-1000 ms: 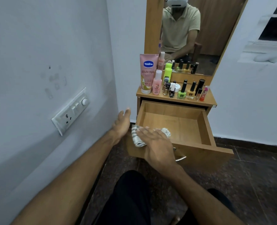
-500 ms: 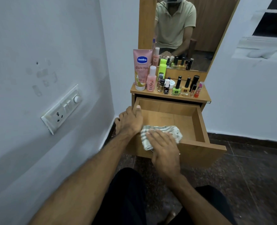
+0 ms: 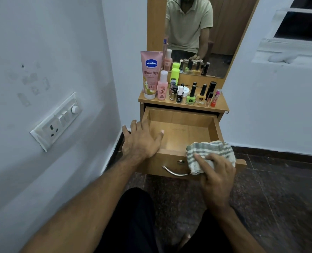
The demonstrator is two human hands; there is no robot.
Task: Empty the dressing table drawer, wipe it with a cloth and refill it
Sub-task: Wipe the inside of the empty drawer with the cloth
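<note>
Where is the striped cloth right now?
The striped cloth lies over the open drawer's front right corner, pressed under the right hand.

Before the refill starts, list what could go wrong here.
1. The left hand presses on the corner of the pulled-out drawer; leaning hard could strain it.
2. The bottles stand crowded near the shelf's front edge, right above the open drawer; a jolt could topple them in or onto the floor.
3. The cloth, in the right hand's grip, drapes by the handle and may snag.
</note>
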